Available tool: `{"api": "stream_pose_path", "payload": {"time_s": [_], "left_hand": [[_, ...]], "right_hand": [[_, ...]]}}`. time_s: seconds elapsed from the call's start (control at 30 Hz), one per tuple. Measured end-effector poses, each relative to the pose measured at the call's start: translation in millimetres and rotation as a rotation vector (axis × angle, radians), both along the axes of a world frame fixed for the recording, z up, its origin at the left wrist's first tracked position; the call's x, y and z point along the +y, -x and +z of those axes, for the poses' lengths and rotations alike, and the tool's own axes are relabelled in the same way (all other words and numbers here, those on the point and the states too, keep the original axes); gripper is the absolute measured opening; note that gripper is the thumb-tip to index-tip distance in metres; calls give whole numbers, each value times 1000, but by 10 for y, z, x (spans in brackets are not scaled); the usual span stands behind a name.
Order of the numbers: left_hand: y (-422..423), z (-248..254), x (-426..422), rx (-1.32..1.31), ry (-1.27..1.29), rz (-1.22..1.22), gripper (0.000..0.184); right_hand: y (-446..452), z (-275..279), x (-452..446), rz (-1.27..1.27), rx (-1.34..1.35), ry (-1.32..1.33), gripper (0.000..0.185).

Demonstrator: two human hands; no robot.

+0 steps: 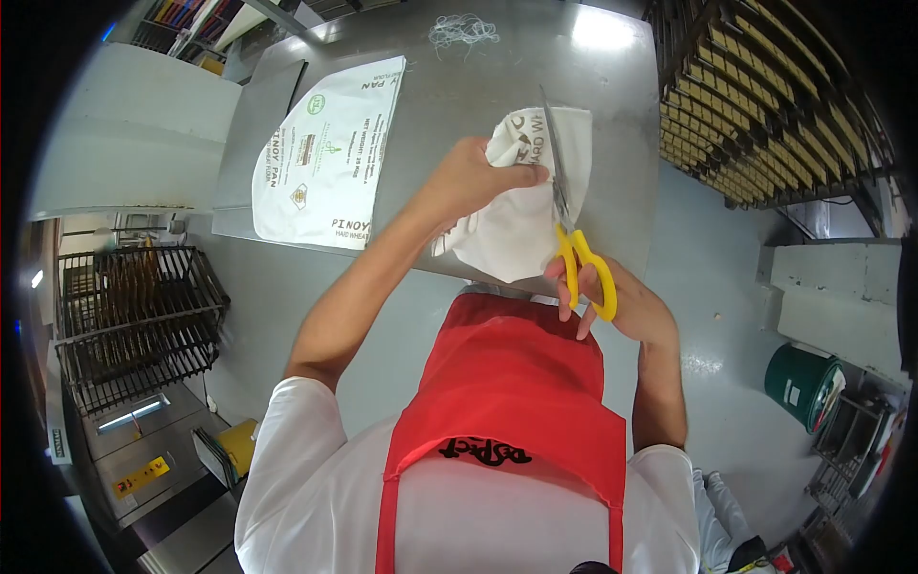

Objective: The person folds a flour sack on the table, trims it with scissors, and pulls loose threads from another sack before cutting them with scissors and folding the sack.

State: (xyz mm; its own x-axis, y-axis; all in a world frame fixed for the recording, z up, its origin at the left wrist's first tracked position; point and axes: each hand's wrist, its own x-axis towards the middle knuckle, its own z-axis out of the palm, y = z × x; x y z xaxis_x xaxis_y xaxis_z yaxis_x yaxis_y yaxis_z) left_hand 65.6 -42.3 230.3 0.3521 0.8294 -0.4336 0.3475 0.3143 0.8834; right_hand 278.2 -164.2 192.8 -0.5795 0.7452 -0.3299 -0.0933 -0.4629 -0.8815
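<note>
My left hand grips a bunched white flour sack with brown print, thumb pressed on the cloth near the table's front edge. In my right hand is a pair of scissors with yellow handles, fingers through the loops. The long blades point away from me and lie along the sack, just right of my left thumb. Whether they are parted around the cloth I cannot tell. To the left, a second flour sack with green and brown print lies flat on the table.
The steel table spans the front, with a tangle of pale thread at its far side. Tall racks stand at the right, another rack at the left. A green bin is at lower right, near a person's legs.
</note>
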Motion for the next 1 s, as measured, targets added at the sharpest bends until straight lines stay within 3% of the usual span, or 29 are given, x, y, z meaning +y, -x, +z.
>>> {"api": "stream_pose_path", "payload": {"time_s": [0.6, 1.0], "left_hand": [[-82, 39, -37, 30, -21, 23, 29], [-172, 6, -5, 14, -10, -13, 29]], "right_hand": [[24, -126, -33, -38, -43, -42, 61], [22, -205, -3, -90, 52, -24, 46]]}}
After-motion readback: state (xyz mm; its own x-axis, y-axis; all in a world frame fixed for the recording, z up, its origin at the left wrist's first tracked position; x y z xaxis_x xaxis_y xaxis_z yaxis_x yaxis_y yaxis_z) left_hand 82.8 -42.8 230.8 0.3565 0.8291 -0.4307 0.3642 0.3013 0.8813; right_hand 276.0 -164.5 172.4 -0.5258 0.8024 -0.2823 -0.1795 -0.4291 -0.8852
